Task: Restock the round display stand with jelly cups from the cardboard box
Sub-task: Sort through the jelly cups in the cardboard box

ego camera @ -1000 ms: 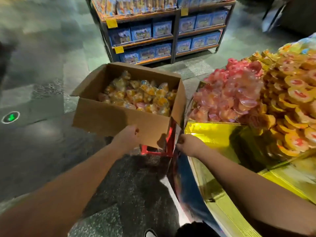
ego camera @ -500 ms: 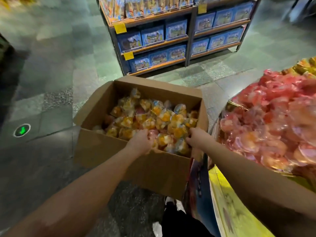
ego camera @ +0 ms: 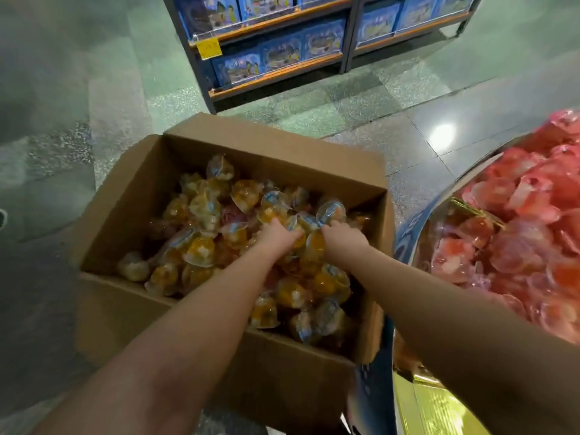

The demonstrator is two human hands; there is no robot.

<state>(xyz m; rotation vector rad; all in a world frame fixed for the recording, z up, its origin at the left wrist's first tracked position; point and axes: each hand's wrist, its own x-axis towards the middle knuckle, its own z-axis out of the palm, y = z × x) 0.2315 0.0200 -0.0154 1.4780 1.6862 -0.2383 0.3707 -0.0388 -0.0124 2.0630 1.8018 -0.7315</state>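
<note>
An open cardboard box (ego camera: 131, 312) sits on the floor, filled with several orange and clear jelly cups (ego camera: 201, 249). Both my hands are inside it, side by side over the heap. My left hand (ego camera: 277, 235) digs into the cups with its fingers curled round some of them. My right hand (ego camera: 343, 235) grips cups just to the right, fingertips buried among them. The round display stand (ego camera: 417, 221) is at the right, its blue rim beside the box, piled with pink and red jelly cups (ego camera: 521, 233).
A shelf unit (ego camera: 282, 73) with blue boxed goods stands behind the box across a tiled floor. Gold foil (ego camera: 439, 409) lines the stand's lower tier at the bottom right. The box's right wall nearly touches the stand's rim.
Both hands have gone from the box's near edge deeper into the heap of jelly cups and closed on them. The view has tilted down and toward the box.
</note>
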